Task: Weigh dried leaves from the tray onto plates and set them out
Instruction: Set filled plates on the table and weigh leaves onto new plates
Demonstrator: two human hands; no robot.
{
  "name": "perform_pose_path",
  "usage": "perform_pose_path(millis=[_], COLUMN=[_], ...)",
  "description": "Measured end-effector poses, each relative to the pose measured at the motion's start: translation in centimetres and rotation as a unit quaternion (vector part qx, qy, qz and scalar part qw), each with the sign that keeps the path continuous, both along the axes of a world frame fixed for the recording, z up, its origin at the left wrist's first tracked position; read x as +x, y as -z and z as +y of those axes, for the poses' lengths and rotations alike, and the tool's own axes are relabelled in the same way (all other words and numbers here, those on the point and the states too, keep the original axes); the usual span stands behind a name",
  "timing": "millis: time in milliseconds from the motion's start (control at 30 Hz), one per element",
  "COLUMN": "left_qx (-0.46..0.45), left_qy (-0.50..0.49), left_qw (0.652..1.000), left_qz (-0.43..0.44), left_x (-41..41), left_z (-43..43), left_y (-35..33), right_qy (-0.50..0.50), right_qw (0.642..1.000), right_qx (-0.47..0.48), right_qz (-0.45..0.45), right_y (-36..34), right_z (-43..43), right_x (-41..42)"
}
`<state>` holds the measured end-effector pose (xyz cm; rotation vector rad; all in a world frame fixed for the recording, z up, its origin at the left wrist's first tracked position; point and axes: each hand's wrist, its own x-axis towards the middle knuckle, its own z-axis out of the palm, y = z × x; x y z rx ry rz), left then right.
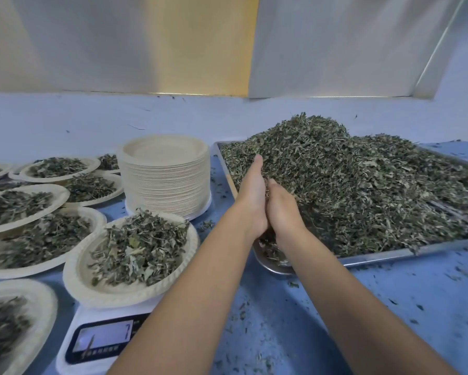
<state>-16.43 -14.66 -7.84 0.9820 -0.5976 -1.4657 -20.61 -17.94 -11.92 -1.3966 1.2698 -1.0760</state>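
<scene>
A big heap of dried leaves (349, 185) fills a metal tray (389, 257) on the right. Both hands are over the tray's near-left corner, pressed side by side. My left hand (250, 196) is upright with straight fingers pointing into the heap. My right hand (282, 204) cups against it, with leaves caught between the two palms. To the left, a beige plate (97, 288) heaped with leaves sits on a white digital scale (103, 341).
A tall stack of empty plates (166, 177) stands behind the scale. Several filled plates (35, 239) crowd the left side of the blue table (389, 320). Leaf crumbs lie scattered on the table. A pale wall rises close behind.
</scene>
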Motion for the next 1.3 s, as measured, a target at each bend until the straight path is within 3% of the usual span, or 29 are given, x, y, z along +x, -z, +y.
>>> perform_pose_path(millis=[133,367,433,633,833,1067,1300], left_qx=[-0.009,-0.041,-0.057,-0.106,-0.099,-0.07,-0.016], left_qy=[-0.035,-0.106,-0.124,-0.169,-0.257,-0.334,-0.332], left_qw=[0.996,0.991,0.986,0.973,0.947,0.903,0.907], left_qz=[-0.078,-0.074,-0.092,-0.114,-0.164,-0.261,-0.257], left_x=[1.6,4.9,6.2,11.6,16.9,19.2,18.6], left_z=[0.2,2.8,4.0,8.7,12.1,13.5,13.3], left_y=[-0.5,-1.1,-1.5,-1.7,-0.4,2.5,3.1], right_qy=[0.099,0.055,0.057,0.001,-0.1,-0.109,-0.111], right_qw=[0.991,0.955,0.947,0.953,0.971,0.982,0.985], right_qx=[-0.043,-0.081,-0.099,-0.102,-0.115,-0.128,-0.069], right_qz=[-0.073,-0.281,-0.301,-0.286,-0.184,-0.086,-0.109], right_y=[0.1,-2.3,-2.5,-2.3,-0.7,1.4,1.6], right_z=[0.5,3.2,4.0,6.2,6.6,6.1,6.0], right_x=[0.3,4.1,5.4,8.2,9.1,8.9,8.5])
